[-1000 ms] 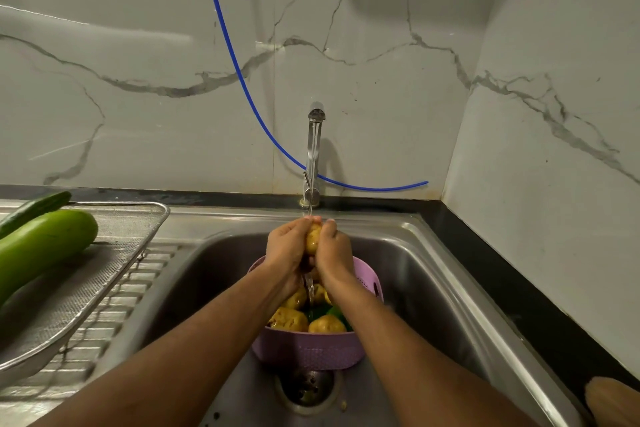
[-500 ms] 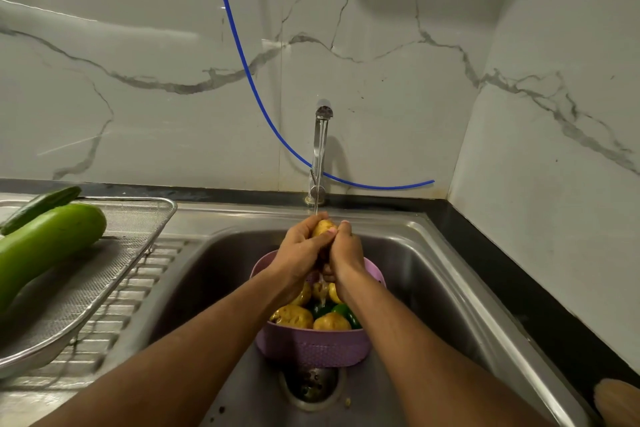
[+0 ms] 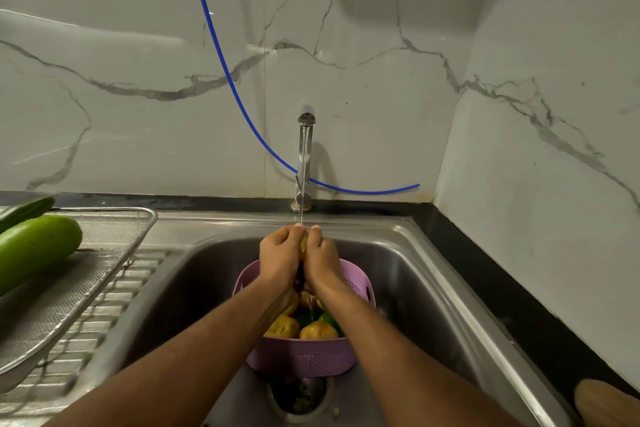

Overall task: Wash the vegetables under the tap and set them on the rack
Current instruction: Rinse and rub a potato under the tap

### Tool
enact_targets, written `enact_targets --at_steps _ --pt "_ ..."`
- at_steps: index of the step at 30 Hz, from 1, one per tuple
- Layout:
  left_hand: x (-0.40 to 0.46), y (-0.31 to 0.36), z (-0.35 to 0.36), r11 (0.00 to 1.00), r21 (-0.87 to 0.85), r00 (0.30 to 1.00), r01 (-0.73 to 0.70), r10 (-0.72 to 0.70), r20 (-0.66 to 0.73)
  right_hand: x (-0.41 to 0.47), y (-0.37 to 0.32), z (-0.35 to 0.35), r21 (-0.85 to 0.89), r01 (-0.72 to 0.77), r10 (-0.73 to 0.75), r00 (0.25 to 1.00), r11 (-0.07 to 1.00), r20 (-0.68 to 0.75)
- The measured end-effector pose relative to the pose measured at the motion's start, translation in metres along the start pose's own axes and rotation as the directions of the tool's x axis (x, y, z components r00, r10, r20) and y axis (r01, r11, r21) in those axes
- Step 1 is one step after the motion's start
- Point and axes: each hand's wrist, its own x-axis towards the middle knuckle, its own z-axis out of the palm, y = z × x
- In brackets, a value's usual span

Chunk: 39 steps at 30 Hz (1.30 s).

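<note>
Sink [image 3: 433,274] at frame centre, potato [image 3: 303,243] under the tap [image 3: 304,156].
I clasped it with left hand [image 3: 280,258] and right hand [image 3: 320,258], rubbing so water reached it.

head view | looks forward-down (close) | sink [image 3: 433,274] centred, wall behind

Yellow potato [image 3: 303,243] — mostly hidden — under the tap [image 3: 304,156] stream, above the sink [image 3: 433,288].

lilac perforated basket [image 3: 304,359], yellow potatoes [image 3: 318,330], green gourd [image 3: 33,250], grey-veined white wall [image 3: 138,45]
</note>
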Motion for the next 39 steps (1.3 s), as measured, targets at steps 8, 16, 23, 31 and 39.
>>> enact_targets --at_steps 8,16,23,31,39 --pt "0.0 0.011 -0.011 0.986 -0.058 0.954 0.159 -0.138 0.266 0.021 0.011 -0.006 0.055 -0.105 0.106 0.994 0.993 -0.017" --pt "-0.007 0.007 -0.003 0.987 -0.034 0.959 0.159 -0.146 0.244 0.025 0.009 -0.009 0.097 -0.167 0.171 0.984 0.981 -0.039" --pt "-0.005 0.004 0.007 0.993 -0.016 0.985 0.116 -0.113 0.129 0.026 0.01 0.003 0.137 -0.076 0.083 0.995 0.988 -0.047" --pt "-0.002 0.001 0.003 0.997 -0.06 0.998 0.056 -0.056 0.009 0.0 0.003 -0.001 -0.083 0.098 -0.104 0.992 0.992 -0.073" --pt "0.001 0.013 -0.008 0.975 -0.08 0.954 0.206 -0.182 0.238 0.002 -0.003 -0.01 0.131 -0.177 0.179 0.984 0.976 -0.002"
